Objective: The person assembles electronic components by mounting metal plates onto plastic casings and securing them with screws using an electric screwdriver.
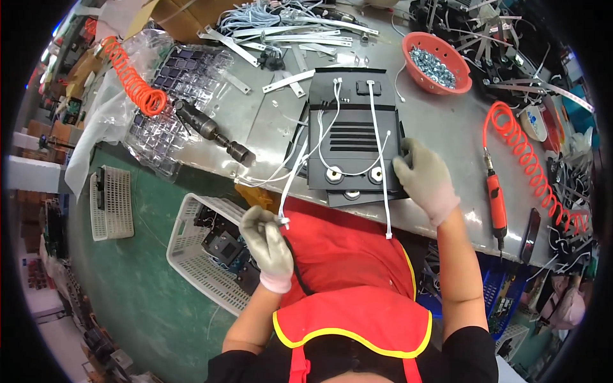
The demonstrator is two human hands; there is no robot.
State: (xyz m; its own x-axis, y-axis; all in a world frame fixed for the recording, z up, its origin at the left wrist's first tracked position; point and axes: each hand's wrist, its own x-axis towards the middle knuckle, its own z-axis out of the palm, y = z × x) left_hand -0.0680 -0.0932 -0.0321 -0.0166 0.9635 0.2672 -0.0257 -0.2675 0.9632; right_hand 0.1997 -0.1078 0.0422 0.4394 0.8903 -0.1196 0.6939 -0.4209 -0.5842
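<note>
A black sheet-metal panel (325,140) with slots lies at the table's near edge, partly over another dark panel. White cables (375,115) run across it, one hanging past its front edge. Round metal fittings (334,173) sit along its near side. My left hand (265,246), in a pale glove, is closed in a pinch on the connector end of a white cable (290,179), in front of the table edge. My gloved right hand (426,182) grips the panel's right edge with its fingers bent; part of the grip is hidden.
A pneumatic driver (207,127) with a red coiled hose lies left, a red driver (496,201) right. Behind stand a red bowl of screws (434,67) and metal strips (300,38). Bubble wrap (169,96) covers the left corner. A white crate (198,274) of dark parts stands below.
</note>
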